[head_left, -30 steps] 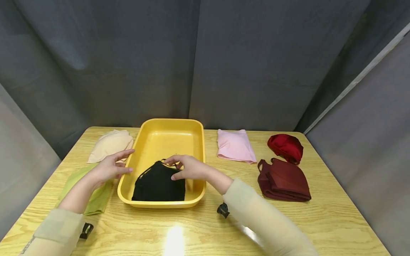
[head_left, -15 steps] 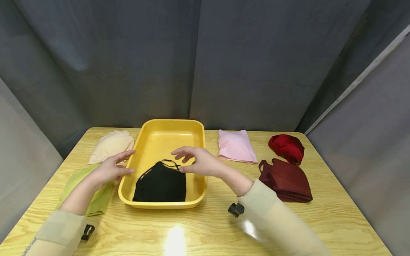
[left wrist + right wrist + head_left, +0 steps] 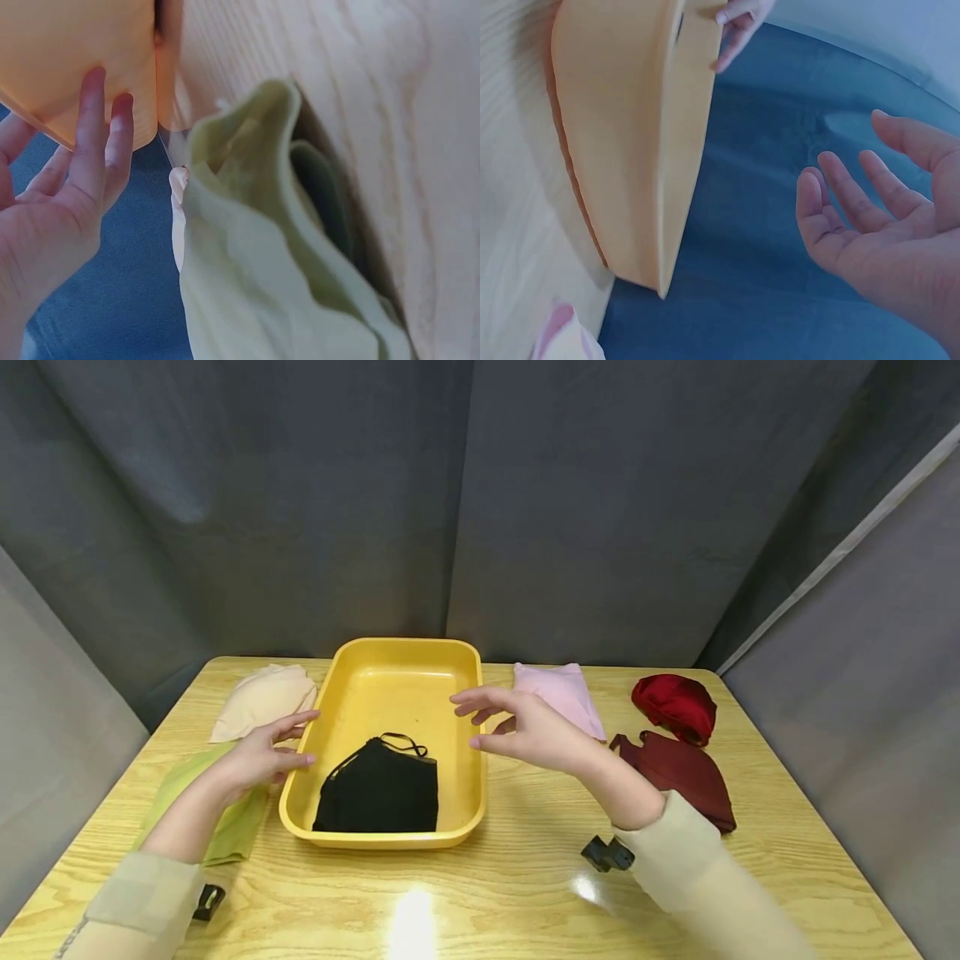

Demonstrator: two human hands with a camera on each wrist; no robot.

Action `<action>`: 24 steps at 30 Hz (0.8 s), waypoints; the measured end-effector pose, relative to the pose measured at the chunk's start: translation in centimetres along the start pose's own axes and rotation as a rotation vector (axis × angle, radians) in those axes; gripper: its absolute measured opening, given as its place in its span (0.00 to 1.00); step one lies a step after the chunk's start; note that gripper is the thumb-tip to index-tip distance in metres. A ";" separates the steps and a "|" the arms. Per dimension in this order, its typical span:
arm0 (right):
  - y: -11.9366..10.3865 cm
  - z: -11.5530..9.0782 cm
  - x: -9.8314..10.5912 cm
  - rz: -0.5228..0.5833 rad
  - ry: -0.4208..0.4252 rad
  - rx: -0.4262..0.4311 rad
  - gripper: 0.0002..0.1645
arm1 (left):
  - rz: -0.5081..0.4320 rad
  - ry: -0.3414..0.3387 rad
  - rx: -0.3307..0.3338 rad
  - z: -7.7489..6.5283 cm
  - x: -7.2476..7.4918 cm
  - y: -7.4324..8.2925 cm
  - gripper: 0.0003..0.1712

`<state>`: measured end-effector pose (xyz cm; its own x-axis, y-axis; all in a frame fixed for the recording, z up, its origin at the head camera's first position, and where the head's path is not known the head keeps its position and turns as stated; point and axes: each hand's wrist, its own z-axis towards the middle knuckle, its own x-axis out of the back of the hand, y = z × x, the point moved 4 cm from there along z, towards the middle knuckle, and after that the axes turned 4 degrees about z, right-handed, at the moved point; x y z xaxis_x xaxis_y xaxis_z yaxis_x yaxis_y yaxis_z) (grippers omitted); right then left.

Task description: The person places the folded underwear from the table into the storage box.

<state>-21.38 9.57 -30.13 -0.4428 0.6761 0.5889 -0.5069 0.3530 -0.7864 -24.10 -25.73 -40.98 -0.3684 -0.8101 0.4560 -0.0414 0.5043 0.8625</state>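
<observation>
A black folded garment with thin straps (image 3: pixel 378 789) lies in the near part of a yellow plastic tray (image 3: pixel 382 841). My left hand (image 3: pixel 258 756) touches the tray's left rim, fingers loosely extended; in the left wrist view its fingertips meet the tray's outer wall (image 3: pixel 45 67). Above the table just right of the tray, my right hand (image 3: pixel 525 731) hovers with relaxed fingers and holds nothing. The right wrist view shows that hand (image 3: pixel 885 225) apart from the tray's side (image 3: pixel 615 135). Behind it in the head view is a pink folded cloth item (image 3: pixel 558 689), partly covered.
Left of the tray lie a cream cloth item (image 3: pixel 262 697) and a green folded cloth (image 3: pixel 236 835). On the right are a shiny red cloth item (image 3: pixel 675 706) and a maroon folded garment (image 3: pixel 686 772), partly behind my right forearm. Grey curtains (image 3: pixel 337 510) surround the wooden table (image 3: pixel 300 910).
My right hand has lifted off the black garment and moved right, past the tray's right rim. The left hand stays at the left rim; the garment lies in the same spot.
</observation>
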 end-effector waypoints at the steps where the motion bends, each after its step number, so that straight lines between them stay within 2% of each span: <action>1: -0.1 -0.3 0.4 -0.008 0.009 0.004 0.30 | -0.001 0.000 0.004 0.0 0.0 0.0 0.43; 5: -0.4 -1.5 1.6 -0.030 0.069 0.023 0.29 | 0.000 0.001 0.002 0.0 0.0 0.0 0.43; 10: -0.1 -3.1 2.8 0.009 0.177 0.032 0.26 | 0.005 -0.001 -0.001 0.1 -0.1 0.1 0.43; 17: 0.1 -5.8 4.7 0.025 0.304 0.021 0.28 | 0.002 -0.002 -0.018 -0.2 -0.3 0.3 0.44; 24: -0.5 -8.6 6.9 0.021 0.359 0.067 0.31 | -0.009 -0.007 -0.019 -0.1 -0.4 0.3 0.44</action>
<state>-17.82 19.66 -27.25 -0.1721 0.8707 0.4608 -0.5529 0.3018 -0.7767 -23.89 -25.26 -40.87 -0.3742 -0.8124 0.4471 -0.0266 0.4914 0.8706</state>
